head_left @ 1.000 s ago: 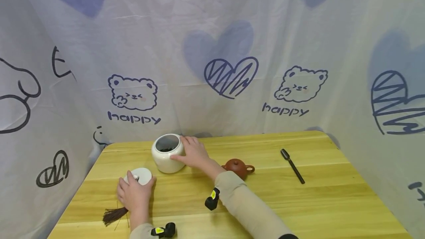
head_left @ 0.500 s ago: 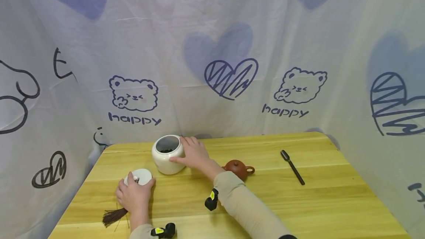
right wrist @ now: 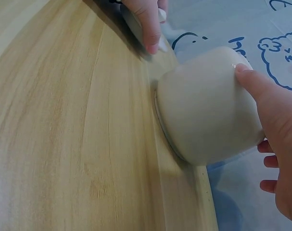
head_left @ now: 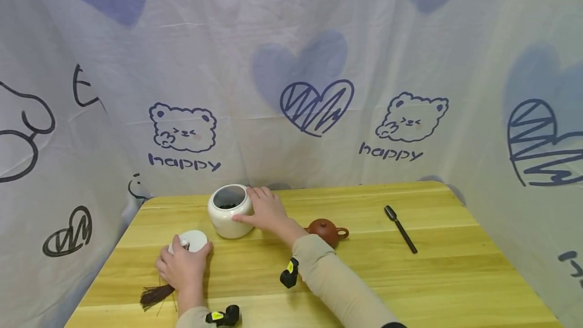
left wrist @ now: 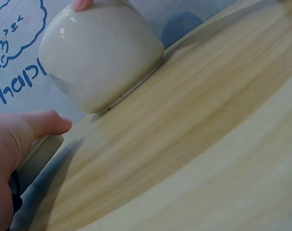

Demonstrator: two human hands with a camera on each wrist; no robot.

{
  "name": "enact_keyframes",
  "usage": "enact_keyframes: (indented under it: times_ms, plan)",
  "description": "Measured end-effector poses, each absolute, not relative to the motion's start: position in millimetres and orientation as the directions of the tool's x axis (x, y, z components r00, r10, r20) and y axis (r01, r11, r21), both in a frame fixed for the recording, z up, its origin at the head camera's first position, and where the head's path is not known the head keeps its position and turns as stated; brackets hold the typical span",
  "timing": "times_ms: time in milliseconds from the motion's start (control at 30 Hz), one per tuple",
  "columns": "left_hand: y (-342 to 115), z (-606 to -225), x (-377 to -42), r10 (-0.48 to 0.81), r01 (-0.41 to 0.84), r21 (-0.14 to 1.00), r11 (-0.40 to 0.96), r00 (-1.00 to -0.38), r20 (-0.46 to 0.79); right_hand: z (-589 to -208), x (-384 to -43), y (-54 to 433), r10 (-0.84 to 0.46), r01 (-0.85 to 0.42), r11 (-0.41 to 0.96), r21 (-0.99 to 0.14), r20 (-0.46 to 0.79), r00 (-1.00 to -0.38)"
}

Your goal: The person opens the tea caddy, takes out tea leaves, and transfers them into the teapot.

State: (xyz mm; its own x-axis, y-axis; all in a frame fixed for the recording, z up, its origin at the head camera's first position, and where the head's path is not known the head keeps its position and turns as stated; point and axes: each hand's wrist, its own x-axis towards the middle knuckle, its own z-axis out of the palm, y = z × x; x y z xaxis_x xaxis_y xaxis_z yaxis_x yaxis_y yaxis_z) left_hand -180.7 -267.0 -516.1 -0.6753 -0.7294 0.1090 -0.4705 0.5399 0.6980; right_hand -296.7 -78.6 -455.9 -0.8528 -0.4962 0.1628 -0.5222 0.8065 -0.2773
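Observation:
A white ceramic jar (head_left: pixel 227 224) with dark bits inside its open mouth stands upright at the back left of the table. My right hand (head_left: pixel 267 211) grips its right side, thumb at the front and fingers round the back, as the right wrist view also shows on the jar (right wrist: pixel 208 110). Nearer the front left, my left hand (head_left: pixel 184 264) holds a round white lid (head_left: pixel 197 240) with a small knob, thumb at one edge and fingers across the other side. In the left wrist view the lid (left wrist: pixel 39 156) shows edge-on beneath the thumb, low over the wood.
A dark brown tassel (head_left: pixel 156 296) sticks out beside my left wrist. Behind my right forearm sits a reddish-brown teapot (head_left: pixel 324 229), partly covered by the sleeve. A dark scoop (head_left: pixel 401 229) lies to the right on the wooden table (head_left: pixel 446 282). Printed cloth (head_left: pixel 291 39) hangs behind.
My left hand and the lid have shifted very slightly to the left. The right hand keeps its grip on the jar, which has not moved.

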Motion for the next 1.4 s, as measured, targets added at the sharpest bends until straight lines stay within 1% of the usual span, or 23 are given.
enact_keyframes:
  times_ms: [200,400,733,1000,1400]
  plan:
    - [-266.0,-510.9,-181.4,-0.728,-0.465,0.693,0.551,-0.674,0.126,-455.2,-297.0,-78.4,-0.493,-0.521,0.805,-0.283,0.168,-0.854]
    - [-266.0,-504.9,-182.1,-0.705,-0.442,0.688,0.576,-0.695,0.143,-456.4,-296.9,-78.8,-0.491,-0.517,0.810,-0.277,0.162,-0.856]
    - [-267.1,-491.4,-185.6,-0.656,-0.391,0.651,0.651,-0.721,0.223,-459.1,-295.8,-78.4,-0.483,-0.512,0.813,-0.278,0.170,-0.859]
    - [-269.3,-478.5,-184.5,-0.621,-0.339,0.637,0.692,-0.730,0.286,-460.0,-296.2,-78.8,-0.480,-0.507,0.814,-0.282,0.164,-0.862]
    - [-270.6,-450.1,-187.7,-0.556,-0.269,0.611,0.744,-0.757,0.344,-454.8,-293.7,-78.3,-0.482,-0.515,0.811,-0.278,0.181,-0.857]
